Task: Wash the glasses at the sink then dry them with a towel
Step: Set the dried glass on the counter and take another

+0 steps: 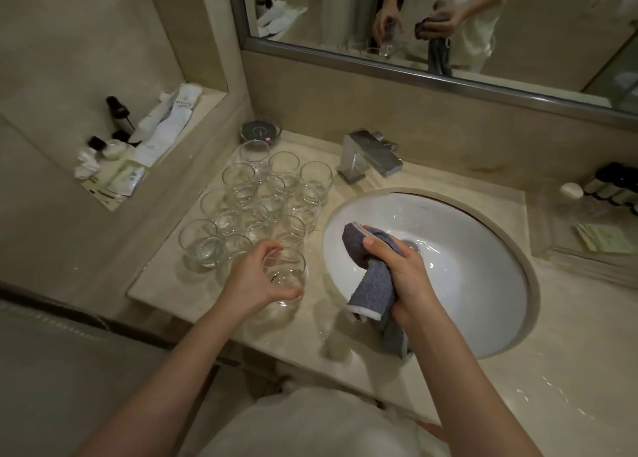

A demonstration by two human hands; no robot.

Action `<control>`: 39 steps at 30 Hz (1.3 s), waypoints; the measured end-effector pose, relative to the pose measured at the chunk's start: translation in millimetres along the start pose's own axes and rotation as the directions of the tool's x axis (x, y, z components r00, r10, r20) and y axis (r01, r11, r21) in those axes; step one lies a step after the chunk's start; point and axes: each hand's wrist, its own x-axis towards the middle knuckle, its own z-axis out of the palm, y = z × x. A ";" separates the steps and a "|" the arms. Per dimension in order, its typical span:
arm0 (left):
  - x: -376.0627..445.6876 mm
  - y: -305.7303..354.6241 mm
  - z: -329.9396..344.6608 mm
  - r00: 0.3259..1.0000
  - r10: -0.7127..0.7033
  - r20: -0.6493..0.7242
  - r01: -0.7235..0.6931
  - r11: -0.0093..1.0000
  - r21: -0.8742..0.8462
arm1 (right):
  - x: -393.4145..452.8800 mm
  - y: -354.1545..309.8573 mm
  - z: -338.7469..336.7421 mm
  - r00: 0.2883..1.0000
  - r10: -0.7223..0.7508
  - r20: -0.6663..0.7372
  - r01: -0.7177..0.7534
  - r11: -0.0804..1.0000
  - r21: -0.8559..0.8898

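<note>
My left hand (253,280) grips a clear round glass (289,277) that stands upright on the marble counter, at the near edge of a cluster of several similar glasses (262,194) left of the sink. My right hand (402,273) holds a bunched grey towel (371,284) over the left rim of the white sink basin (483,284). The towel's ends stick out above and below my fist. The chrome faucet (371,158) stands behind the basin, with no water visibly running.
A dark round dish (259,130) sits behind the glasses. Toiletry bottles and tubes (152,128) fill a wall niche at left. Small dark bottles (614,184) and paper packets (602,237) lie right of the sink. A mirror hangs above.
</note>
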 end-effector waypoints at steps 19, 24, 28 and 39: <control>8.5 -29.6 6.3 0.983 0.175 -0.052 -0.135 0.889 0.437 | -6.5 18.8 -0.8 0.996 0.035 -0.080 -0.033 0.999 0.029; 13.6 -31.1 3.4 0.985 0.160 -0.065 -0.109 0.869 0.483 | -5.9 19.8 1.1 0.995 0.049 -0.092 -0.048 0.999 0.013; 15.2 -30.0 4.4 0.987 0.145 -0.064 -0.094 0.862 0.497 | -5.9 21.3 2.8 0.995 0.054 -0.084 -0.053 0.999 0.007; 15.1 -29.6 3.8 0.994 0.111 -0.019 -0.087 0.865 0.494 | -1.6 18.2 2.8 0.992 0.048 -0.114 -0.048 0.999 0.005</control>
